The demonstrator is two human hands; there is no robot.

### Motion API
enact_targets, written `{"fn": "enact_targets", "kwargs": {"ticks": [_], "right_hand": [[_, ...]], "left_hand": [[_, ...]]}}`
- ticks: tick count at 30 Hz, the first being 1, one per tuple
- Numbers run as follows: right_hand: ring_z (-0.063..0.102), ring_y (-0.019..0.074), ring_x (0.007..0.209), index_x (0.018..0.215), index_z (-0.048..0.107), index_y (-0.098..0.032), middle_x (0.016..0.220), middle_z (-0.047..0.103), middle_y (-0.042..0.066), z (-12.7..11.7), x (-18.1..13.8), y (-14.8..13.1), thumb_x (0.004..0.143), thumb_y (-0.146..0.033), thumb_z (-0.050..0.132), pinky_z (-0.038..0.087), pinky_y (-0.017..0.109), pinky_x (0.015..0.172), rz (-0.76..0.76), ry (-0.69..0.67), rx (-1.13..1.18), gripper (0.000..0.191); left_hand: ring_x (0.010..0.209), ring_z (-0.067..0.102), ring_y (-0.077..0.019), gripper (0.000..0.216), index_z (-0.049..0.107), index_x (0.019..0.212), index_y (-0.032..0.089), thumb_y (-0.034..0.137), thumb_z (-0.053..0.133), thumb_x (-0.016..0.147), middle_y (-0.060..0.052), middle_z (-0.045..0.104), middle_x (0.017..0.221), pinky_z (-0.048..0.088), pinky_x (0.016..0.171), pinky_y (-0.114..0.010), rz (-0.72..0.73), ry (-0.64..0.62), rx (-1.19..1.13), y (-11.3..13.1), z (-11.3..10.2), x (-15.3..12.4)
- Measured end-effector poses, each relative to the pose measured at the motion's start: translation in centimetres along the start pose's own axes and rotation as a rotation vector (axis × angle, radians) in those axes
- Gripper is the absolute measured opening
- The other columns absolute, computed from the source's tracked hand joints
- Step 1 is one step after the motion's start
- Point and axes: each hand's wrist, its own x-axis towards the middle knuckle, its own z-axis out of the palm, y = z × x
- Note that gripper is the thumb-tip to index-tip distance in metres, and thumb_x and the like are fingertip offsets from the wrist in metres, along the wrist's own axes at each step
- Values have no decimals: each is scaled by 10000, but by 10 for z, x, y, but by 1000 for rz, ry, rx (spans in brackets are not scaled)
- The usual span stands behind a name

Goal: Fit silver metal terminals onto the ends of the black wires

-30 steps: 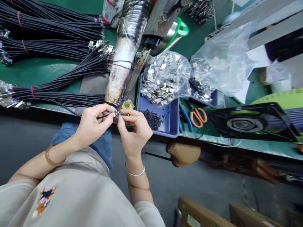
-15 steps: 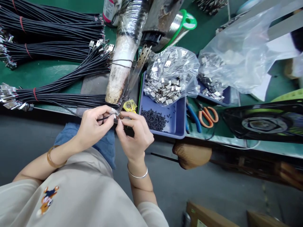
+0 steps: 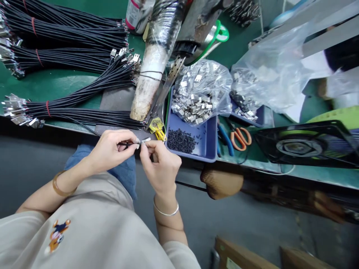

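My left hand pinches a thin black cable near its end, thumb and forefinger pressed together, with something whitish at the fingertips. Right beside it, my right hand has its thumb and forefinger closed at a small silvery connector at the cable's end. Fine detail at the joint is too small to make out. Both hands are held just in front of the bench edge. Behind them lies a bundle of black cables with metal connectors at its left end and a red tie.
A blue tray holds small black pieces and a bag of metal connectors. Blue-handled pliers, orange-handled scissors and a fan lie to the right. A wrapped tube and a solder spool stand behind.
My right hand's fingers have curled in more, and the silvery connector now shows above its fingertips. Both hands are slightly lower against the bench. The view has shifted a little.
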Motion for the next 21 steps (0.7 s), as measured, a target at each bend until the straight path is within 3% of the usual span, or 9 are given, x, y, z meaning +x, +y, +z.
{"fn": "enact_targets", "kwargs": {"ticks": [3,8,10,13,17,19,21], "right_hand": [[370,35,378,751,587,-203,519,490,-102,-8,-4,0,914,-178,584,314,184,430,24,-43,88,165],[428,83,435,739,589,-210,557,526,-61,-38,2,24,897,-322,582,330,225,460,337,272,15,193],[464,106,485,734,615,-205,587,571,-31,-47,12,44,865,-377,603,358,250,518,417,154,-106,216],[512,142,572,709,650,-201,674,666,26,-49,31,79,818,-410,615,382,292,613,437,-56,-281,238],[507,133,545,680,659,-192,666,673,17,-44,49,109,739,-355,680,358,284,602,548,-255,-242,174],[490,113,509,677,653,-189,642,652,-5,-43,52,111,715,-302,681,351,274,588,563,-309,-197,122],[442,92,468,677,638,-192,581,594,-40,-44,51,105,709,-265,672,334,266,569,522,-265,-190,87]], "left_hand": [[525,421,-62,115,694,785,132,156,599,845,24,591,634,349,507,-183,-5,-62,-53,-2,-5,-3],[533,453,-67,112,681,795,126,186,594,832,8,613,650,354,495,-178,-107,-131,-191,-7,-10,-5],[534,463,-69,107,693,797,125,188,613,829,5,631,652,357,502,-180,-89,-156,-192,-7,-11,-3],[567,523,-80,101,718,810,132,163,632,851,-8,684,693,382,544,-187,70,-222,-68,-6,-13,0],[676,645,-138,155,707,809,156,150,582,899,-52,741,799,442,636,-224,242,-298,175,-6,-12,5],[620,609,-133,178,690,788,158,168,561,910,-39,710,734,422,604,-234,227,-286,212,-7,-11,7],[537,525,-103,171,677,783,153,195,564,903,-1,637,633,384,550,-221,142,-233,118,-10,-9,8]]}}
